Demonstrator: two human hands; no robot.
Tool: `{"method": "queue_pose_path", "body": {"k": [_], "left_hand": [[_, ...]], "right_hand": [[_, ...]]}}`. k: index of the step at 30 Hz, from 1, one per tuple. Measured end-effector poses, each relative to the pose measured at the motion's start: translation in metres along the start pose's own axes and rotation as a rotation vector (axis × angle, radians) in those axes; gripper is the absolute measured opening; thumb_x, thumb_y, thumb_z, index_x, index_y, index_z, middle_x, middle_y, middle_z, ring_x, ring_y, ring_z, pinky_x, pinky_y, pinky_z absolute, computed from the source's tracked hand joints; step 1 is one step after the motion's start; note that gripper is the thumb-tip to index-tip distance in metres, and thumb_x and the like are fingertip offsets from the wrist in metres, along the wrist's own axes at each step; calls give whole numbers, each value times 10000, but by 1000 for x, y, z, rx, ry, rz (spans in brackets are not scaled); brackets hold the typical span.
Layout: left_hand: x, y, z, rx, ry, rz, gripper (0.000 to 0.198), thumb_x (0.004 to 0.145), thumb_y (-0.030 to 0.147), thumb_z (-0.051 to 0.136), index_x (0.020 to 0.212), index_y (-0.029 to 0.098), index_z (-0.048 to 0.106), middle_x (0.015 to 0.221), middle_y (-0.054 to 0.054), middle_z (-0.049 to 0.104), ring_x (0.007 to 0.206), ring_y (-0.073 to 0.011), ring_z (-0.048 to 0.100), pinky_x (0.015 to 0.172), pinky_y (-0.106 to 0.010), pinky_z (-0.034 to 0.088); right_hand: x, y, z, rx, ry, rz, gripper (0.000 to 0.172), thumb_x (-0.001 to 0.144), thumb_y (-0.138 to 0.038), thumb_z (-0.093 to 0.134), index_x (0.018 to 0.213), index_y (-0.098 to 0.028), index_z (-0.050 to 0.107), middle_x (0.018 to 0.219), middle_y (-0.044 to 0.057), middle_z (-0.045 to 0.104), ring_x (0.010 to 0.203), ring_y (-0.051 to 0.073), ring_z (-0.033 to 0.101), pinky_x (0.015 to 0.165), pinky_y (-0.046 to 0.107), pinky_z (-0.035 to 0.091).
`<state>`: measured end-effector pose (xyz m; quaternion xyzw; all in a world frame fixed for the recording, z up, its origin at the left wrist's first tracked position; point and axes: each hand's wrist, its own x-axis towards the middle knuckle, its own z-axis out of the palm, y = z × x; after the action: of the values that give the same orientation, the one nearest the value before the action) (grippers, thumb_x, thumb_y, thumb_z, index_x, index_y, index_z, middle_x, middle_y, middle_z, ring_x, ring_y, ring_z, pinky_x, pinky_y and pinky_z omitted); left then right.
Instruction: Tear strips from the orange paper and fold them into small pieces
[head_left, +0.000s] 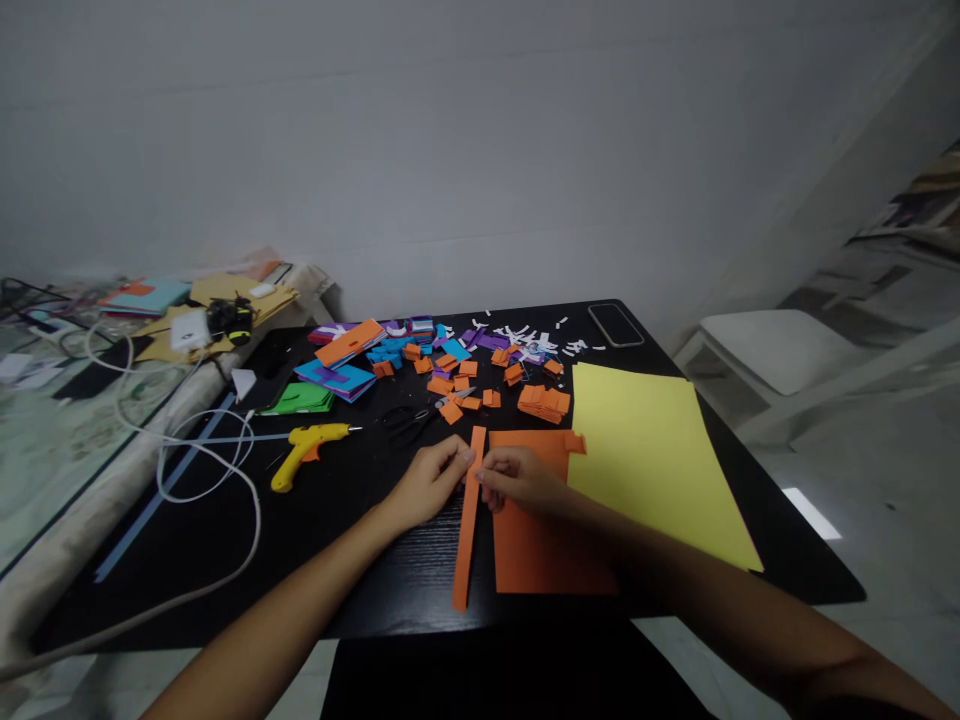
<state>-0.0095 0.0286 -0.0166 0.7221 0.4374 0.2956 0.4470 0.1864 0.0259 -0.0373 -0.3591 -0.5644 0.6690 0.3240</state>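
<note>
A long orange paper strip runs lengthwise between my two hands near the front of the black table. My left hand pinches its left edge close to the upper end. From the other side, my right hand has its thumb and fingers closed on the strip's right edge. Under my right hand and forearm lies an orange paper sheet, with a small folded orange piece at its top right corner. Just beyond my left hand rest black-handled scissors, blades partly among small orange folded pieces.
A yellow glue gun and a looping white cable lie at left. Large yellow sheets cover the right side. Toward the back are an orange stack, white paper scraps, a phone and green paper.
</note>
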Motion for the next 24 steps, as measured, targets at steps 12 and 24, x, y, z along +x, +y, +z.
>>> {"method": "queue_pose_path", "body": {"k": [12, 24], "left_hand": [[-2, 6, 0, 0, -80, 14, 413, 1002, 472, 476, 729, 167, 530, 634, 31, 500, 592, -112, 449, 573, -227, 338], [-1, 2, 3, -49, 0, 34, 403, 1000, 477, 484, 769, 160, 579, 660, 19, 541, 615, -117, 474, 600, -227, 362]], "right_hand": [[4, -10, -10, 78, 170, -49, 398, 774, -548, 767, 759, -176, 627, 628, -7, 667, 527, 117, 622, 547, 260, 534], [2, -10, -5, 84, 121, -46, 364, 792, -518, 757, 728, -186, 623, 610, -16, 649, 514, 115, 604, 533, 263, 531]]}}
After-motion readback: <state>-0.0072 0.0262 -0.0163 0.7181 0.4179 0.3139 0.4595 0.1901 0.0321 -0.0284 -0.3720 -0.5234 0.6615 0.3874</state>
